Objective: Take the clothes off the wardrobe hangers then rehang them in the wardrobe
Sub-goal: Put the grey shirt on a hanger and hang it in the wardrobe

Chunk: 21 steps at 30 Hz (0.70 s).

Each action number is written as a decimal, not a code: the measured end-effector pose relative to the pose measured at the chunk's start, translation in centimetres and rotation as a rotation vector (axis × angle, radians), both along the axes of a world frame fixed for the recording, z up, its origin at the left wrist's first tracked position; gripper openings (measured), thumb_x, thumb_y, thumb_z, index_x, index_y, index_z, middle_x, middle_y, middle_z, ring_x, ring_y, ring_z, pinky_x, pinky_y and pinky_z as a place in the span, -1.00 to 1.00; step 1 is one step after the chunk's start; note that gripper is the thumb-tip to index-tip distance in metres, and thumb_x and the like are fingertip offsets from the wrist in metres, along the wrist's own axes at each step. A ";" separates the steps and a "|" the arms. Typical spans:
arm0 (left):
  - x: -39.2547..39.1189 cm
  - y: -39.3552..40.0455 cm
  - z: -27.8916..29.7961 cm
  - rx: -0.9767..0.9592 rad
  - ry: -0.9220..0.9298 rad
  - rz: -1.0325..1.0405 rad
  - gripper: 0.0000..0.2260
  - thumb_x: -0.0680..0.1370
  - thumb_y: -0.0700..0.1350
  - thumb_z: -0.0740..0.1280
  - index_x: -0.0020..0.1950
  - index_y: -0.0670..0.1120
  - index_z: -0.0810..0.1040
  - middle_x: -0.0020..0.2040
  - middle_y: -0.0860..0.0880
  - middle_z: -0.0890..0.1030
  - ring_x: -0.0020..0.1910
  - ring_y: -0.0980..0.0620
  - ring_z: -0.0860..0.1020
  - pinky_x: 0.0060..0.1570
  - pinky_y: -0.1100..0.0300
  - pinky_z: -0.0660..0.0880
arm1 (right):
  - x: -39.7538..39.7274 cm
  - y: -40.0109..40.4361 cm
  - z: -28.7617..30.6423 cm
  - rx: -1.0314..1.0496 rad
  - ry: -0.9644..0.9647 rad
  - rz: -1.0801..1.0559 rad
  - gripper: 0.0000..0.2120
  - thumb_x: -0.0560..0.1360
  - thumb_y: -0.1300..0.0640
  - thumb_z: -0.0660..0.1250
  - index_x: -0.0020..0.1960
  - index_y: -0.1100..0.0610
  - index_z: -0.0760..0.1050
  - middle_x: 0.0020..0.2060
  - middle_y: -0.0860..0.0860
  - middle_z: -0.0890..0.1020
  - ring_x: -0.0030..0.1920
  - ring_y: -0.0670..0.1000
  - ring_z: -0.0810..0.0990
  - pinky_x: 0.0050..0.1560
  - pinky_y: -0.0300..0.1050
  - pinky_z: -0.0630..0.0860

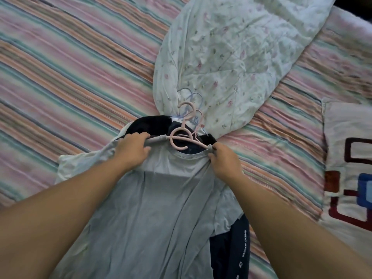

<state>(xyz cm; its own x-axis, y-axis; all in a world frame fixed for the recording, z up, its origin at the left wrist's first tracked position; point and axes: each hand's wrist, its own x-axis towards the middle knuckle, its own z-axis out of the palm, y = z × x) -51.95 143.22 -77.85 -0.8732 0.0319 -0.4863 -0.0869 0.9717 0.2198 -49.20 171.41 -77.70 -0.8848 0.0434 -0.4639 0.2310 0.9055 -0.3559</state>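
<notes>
Nearest the camera, at six o'clock, a pale grey T-shirt (pixel 161 208) lies flat on the bed, its hem toward the viewer and its neck at twelve o'clock. A dark navy garment (pixel 231 250) with white lettering pokes out from under it at five o'clock. Both forearms reach up the shirt to its shoulders. The left hand (pixel 131 151) curls over the left shoulder seam and the arm of a pink hanger (pixel 181 138) inside it; the right hand (pixel 222 161) pinches the fabric at the right end of the collar, just where the hanger's other arm shows. The hands sit apart, one on each shoulder.

The step looks like freeing the shirt from the hanger. It should go best by holding one shoulder steady and sliding the cloth off the other hanger arm first, then drawing the hook down through the neck rather than stretching the collar.

Just beyond the collar lies a black garment (pixel 149 123) and a cluster of more hanger hooks (pixel 191 109), pink and pale blue, tangled close together. Farther, at twelve to one o'clock, a floral quilt (pixel 231 57) is bunched on the striped bedspread (pixel 70 67). A patterned pillow (pixel 350 158) sits at three o'clock. No wardrobe or basket is in view.
</notes>
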 end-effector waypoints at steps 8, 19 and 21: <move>2.7 -0.1 4.2 0.064 0.103 -0.061 -0.83 0.64 0.04 0.20 -0.02 0.04 0.54 -0.11 0.04 0.56 0.04 -0.08 0.48 0.02 0.00 0.24 | 2.8 -0.5 3.8 -0.117 0.184 -0.045 -0.81 0.62 0.01 0.26 -0.07 0.11 0.37 -0.21 -0.01 0.50 -0.21 0.07 0.44 -0.27 -0.03 0.27; 9.1 -3.3 17.4 0.544 0.291 0.038 -0.85 0.63 -0.19 0.24 0.14 -0.01 0.54 -0.07 0.02 0.61 -0.12 0.00 0.54 -0.15 0.10 0.39 | 7.8 -3.0 16.7 -0.311 0.421 0.003 -0.95 0.61 0.06 0.26 -0.01 0.01 0.48 -0.26 -0.10 0.53 -0.23 -0.01 0.51 -0.25 -0.05 0.37; 10.5 -4.4 20.4 0.559 0.322 0.031 -0.85 0.63 -0.21 0.24 0.11 0.00 0.53 -0.08 0.04 0.62 -0.14 0.05 0.54 -0.15 0.12 0.41 | 8.7 -3.9 19.6 -0.321 0.443 0.042 -0.95 0.61 0.07 0.25 -0.02 -0.01 0.47 -0.28 -0.13 0.52 -0.25 -0.11 0.49 -0.26 -0.08 0.39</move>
<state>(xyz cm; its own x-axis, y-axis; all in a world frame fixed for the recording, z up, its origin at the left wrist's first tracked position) -41.48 138.81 -57.48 -0.9773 0.1769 -0.1169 0.0418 0.7011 0.7119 -40.54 167.51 -58.06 -0.9964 -0.0786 -0.0303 -0.0380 0.7403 -0.6712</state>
